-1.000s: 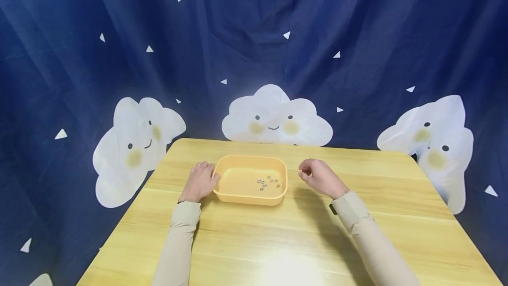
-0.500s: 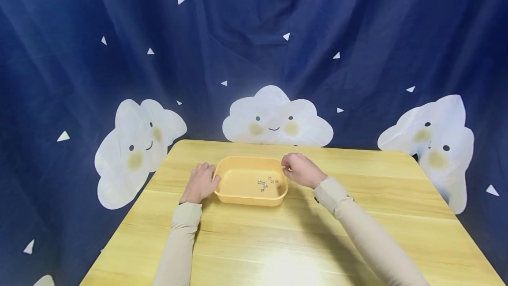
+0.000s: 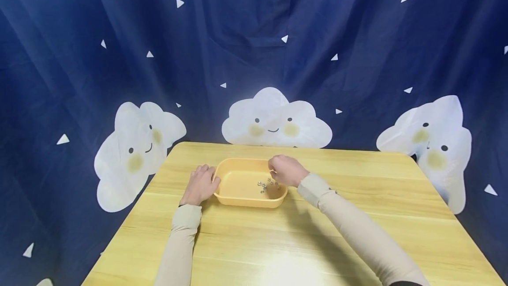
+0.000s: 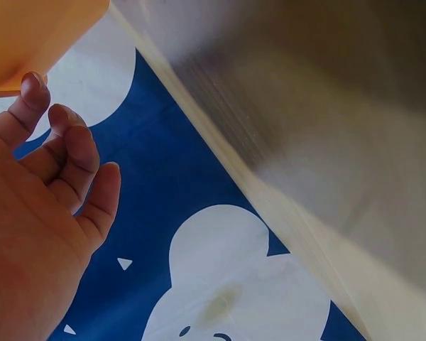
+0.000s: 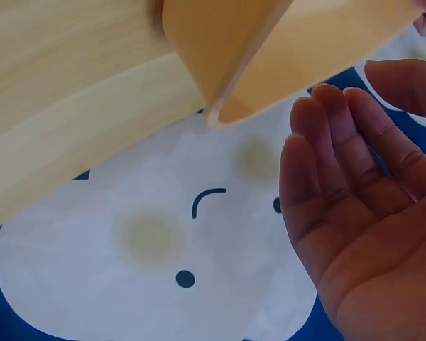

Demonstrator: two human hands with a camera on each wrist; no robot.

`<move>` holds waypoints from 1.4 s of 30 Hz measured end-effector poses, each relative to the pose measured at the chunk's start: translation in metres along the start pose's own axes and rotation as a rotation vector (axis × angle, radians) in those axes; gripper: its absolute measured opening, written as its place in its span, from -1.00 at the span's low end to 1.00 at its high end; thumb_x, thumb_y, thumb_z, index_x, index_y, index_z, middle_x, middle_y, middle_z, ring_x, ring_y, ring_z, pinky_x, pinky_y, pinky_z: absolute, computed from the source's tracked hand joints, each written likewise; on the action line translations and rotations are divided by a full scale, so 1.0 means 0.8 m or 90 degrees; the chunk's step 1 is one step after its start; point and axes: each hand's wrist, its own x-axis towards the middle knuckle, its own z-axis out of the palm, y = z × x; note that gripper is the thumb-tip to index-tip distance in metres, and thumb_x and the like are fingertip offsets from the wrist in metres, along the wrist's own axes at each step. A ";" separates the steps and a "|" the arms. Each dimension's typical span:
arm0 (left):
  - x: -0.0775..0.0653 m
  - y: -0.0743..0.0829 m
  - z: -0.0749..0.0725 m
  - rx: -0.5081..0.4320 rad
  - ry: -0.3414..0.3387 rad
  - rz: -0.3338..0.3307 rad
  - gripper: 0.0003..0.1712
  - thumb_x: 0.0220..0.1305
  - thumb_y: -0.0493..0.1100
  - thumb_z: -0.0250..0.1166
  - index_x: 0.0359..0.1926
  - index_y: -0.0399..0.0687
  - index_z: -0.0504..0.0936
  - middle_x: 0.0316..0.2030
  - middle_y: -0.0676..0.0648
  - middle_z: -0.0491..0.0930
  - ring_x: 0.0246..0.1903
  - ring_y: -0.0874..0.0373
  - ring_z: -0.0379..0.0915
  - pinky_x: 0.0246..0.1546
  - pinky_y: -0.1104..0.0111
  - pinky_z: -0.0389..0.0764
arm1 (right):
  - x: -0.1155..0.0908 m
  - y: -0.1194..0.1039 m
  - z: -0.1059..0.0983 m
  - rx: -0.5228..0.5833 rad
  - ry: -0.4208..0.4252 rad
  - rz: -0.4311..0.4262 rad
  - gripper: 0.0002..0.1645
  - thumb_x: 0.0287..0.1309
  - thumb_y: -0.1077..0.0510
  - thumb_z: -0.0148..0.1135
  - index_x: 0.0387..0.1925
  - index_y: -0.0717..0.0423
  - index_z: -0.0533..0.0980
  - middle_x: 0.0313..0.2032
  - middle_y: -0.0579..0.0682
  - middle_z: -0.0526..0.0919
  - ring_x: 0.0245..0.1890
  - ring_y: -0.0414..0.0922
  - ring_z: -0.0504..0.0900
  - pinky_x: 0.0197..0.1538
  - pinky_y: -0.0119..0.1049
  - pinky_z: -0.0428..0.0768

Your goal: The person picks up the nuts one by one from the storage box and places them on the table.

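Note:
A shallow yellow plastic basin (image 3: pixel 250 201) sits on the table in the head view, and several small shiny pieces (image 3: pixel 263 185) lie on its floor toward the right. At the basin's left end my left hand (image 3: pixel 199 185) holds the rim, thumb over the edge. In the left wrist view, a finger of that hand (image 4: pixel 50 177) meets the basin's edge (image 4: pixel 46 35). My right hand (image 3: pixel 286 171) hovers over the basin's right end. Seen in the right wrist view, the right hand (image 5: pixel 362 192) has softly bent fingers, the thumb apart, and nothing in its palm.
The wooden table (image 3: pixel 246 242) extends around the basin, its far edge close behind. Beyond that hangs a dark blue curtain (image 3: pixel 254 56) printed with white clouds and triangles.
My right hand has moved left from beside the basin to above its right end. The left hand has stayed on the rim, and the basin stands where it was.

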 end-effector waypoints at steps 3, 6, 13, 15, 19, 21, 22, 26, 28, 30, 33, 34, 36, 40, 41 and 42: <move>0.000 0.000 0.000 0.005 0.004 0.003 -0.79 0.37 -0.08 0.14 -0.29 -0.09 0.60 -0.33 -0.11 0.52 -0.19 -0.10 0.42 -0.08 0.02 0.41 | 0.006 -0.004 0.004 -0.022 -0.019 0.003 -0.70 0.17 0.31 0.34 -0.61 0.01 0.49 -0.50 -0.11 0.60 -0.49 -0.19 0.44 -0.33 -0.24 0.55; -0.001 0.000 -0.001 0.004 0.003 0.002 -0.81 0.36 -0.08 0.15 -0.32 -0.09 0.58 -0.36 -0.09 0.49 -0.22 -0.08 0.40 -0.10 0.03 0.40 | 0.011 -0.007 0.008 -0.031 -0.033 0.004 -0.61 0.18 0.31 0.32 -0.66 -0.01 0.41 -0.57 -0.14 0.48 -0.52 -0.21 0.36 -0.38 -0.29 0.45; -0.001 0.002 -0.001 -0.007 0.003 0.000 -0.73 0.38 -0.07 0.13 -0.17 -0.17 0.64 -0.26 -0.15 0.56 -0.16 -0.12 0.42 -0.07 0.02 0.39 | 0.022 -0.013 0.018 -0.040 -0.062 0.004 -0.53 0.18 0.36 0.25 -0.66 -0.07 0.25 -0.62 -0.18 0.20 -0.58 -0.25 0.19 -0.50 -0.39 0.23; -0.001 0.001 0.000 -0.006 0.002 0.000 -0.69 0.38 -0.07 0.12 -0.11 -0.20 0.65 -0.22 -0.17 0.58 -0.13 -0.13 0.43 -0.06 0.01 0.40 | 0.024 -0.016 0.021 -0.043 -0.074 0.007 -0.55 0.17 0.37 0.24 -0.65 -0.08 0.27 -0.63 -0.19 0.20 -0.59 -0.26 0.19 -0.52 -0.40 0.23; 0.000 -0.001 0.002 -0.003 0.002 0.000 -0.67 0.39 -0.06 0.12 -0.08 -0.21 0.65 -0.21 -0.17 0.58 -0.13 -0.12 0.43 -0.07 0.02 0.40 | 0.030 -0.022 0.025 -0.058 -0.098 0.019 -0.62 0.17 0.38 0.23 -0.60 -0.05 0.36 -0.61 -0.19 0.28 -0.59 -0.25 0.25 -0.51 -0.40 0.33; 0.000 -0.001 0.002 -0.002 0.003 0.000 -0.67 0.38 -0.06 0.12 -0.09 -0.21 0.65 -0.22 -0.16 0.58 -0.14 -0.12 0.43 -0.08 0.02 0.40 | 0.033 -0.024 0.027 -0.061 -0.112 0.026 -0.67 0.20 0.37 0.24 -0.56 -0.04 0.41 -0.59 -0.18 0.35 -0.57 -0.25 0.30 -0.48 -0.41 0.39; 0.000 -0.001 0.002 -0.002 0.004 0.001 -0.67 0.38 -0.06 0.12 -0.08 -0.21 0.65 -0.22 -0.16 0.58 -0.14 -0.12 0.43 -0.08 0.01 0.40 | 0.034 -0.025 0.027 -0.061 -0.120 0.030 -0.70 0.22 0.36 0.24 -0.54 -0.02 0.44 -0.57 -0.17 0.38 -0.56 -0.24 0.32 -0.47 -0.41 0.41; 0.000 0.000 0.002 -0.003 0.006 0.006 -0.66 0.39 -0.07 0.12 -0.06 -0.22 0.66 -0.20 -0.18 0.60 -0.13 -0.13 0.44 -0.05 -0.02 0.42 | 0.040 -0.029 0.031 -0.063 -0.146 0.041 -0.78 0.26 0.34 0.25 -0.46 0.02 0.50 -0.52 -0.14 0.46 -0.52 -0.23 0.37 -0.42 -0.39 0.47; 0.000 0.000 0.002 -0.004 0.006 0.006 -0.65 0.39 -0.08 0.12 -0.05 -0.23 0.66 -0.20 -0.18 0.60 -0.13 -0.14 0.44 -0.05 -0.02 0.42 | 0.043 -0.031 0.034 -0.070 -0.154 0.044 -0.80 0.26 0.34 0.26 -0.43 0.02 0.51 -0.50 -0.14 0.50 -0.51 -0.23 0.40 -0.40 -0.38 0.50; 0.000 0.000 0.002 -0.006 0.008 0.003 -0.67 0.38 -0.08 0.13 -0.06 -0.22 0.67 -0.19 -0.18 0.60 -0.12 -0.15 0.45 -0.04 -0.02 0.43 | 0.046 -0.033 0.036 -0.082 -0.159 0.043 -0.82 0.25 0.34 0.27 -0.40 0.01 0.53 -0.48 -0.14 0.56 -0.50 -0.23 0.43 -0.38 -0.39 0.54; 0.000 0.000 0.002 -0.005 0.008 0.000 -0.72 0.38 -0.09 0.15 -0.14 -0.19 0.66 -0.20 -0.18 0.60 -0.11 -0.15 0.45 -0.03 -0.02 0.43 | 0.049 -0.036 0.037 -0.105 -0.169 0.035 -0.83 0.25 0.32 0.28 -0.40 0.00 0.56 -0.49 -0.15 0.59 -0.52 -0.24 0.45 -0.39 -0.40 0.54; 0.001 0.000 0.002 -0.002 0.008 0.001 -0.74 0.38 -0.09 0.15 -0.17 -0.17 0.66 -0.21 -0.18 0.60 -0.12 -0.15 0.45 -0.03 -0.02 0.44 | 0.050 -0.038 0.037 -0.112 -0.175 0.031 -0.82 0.26 0.32 0.27 -0.41 0.00 0.56 -0.51 -0.15 0.57 -0.53 -0.24 0.42 -0.41 -0.40 0.51; 0.001 0.001 0.002 0.002 0.008 0.002 -0.76 0.38 -0.09 0.16 -0.21 -0.16 0.64 -0.21 -0.18 0.61 -0.12 -0.15 0.46 -0.03 -0.03 0.45 | 0.052 -0.039 0.038 -0.131 -0.181 0.018 -0.80 0.28 0.30 0.26 -0.44 -0.02 0.55 -0.57 -0.17 0.51 -0.56 -0.25 0.37 -0.45 -0.40 0.44; 0.000 0.001 0.002 0.000 0.004 0.001 -0.75 0.38 -0.09 0.15 -0.17 -0.17 0.65 -0.19 -0.18 0.61 -0.11 -0.15 0.46 -0.02 -0.03 0.44 | 0.056 -0.041 0.043 -0.138 -0.180 -0.005 -0.74 0.27 0.34 0.22 -0.49 -0.03 0.51 -0.63 -0.18 0.41 -0.59 -0.25 0.29 -0.48 -0.41 0.34; 0.000 0.001 0.002 0.000 0.003 0.001 -0.74 0.38 -0.08 0.15 -0.17 -0.17 0.65 -0.18 -0.19 0.61 -0.11 -0.15 0.46 -0.02 -0.03 0.44 | 0.057 -0.041 0.045 -0.139 -0.176 -0.009 -0.73 0.27 0.36 0.21 -0.49 -0.02 0.51 -0.62 -0.18 0.41 -0.58 -0.25 0.29 -0.49 -0.42 0.34; 0.000 0.002 0.002 -0.001 0.000 -0.001 -0.74 0.38 -0.08 0.14 -0.17 -0.16 0.65 -0.18 -0.18 0.61 -0.11 -0.14 0.45 -0.02 -0.03 0.44 | 0.058 -0.042 0.047 -0.140 -0.172 -0.010 -0.73 0.26 0.38 0.20 -0.48 -0.01 0.52 -0.61 -0.17 0.43 -0.58 -0.25 0.30 -0.48 -0.43 0.35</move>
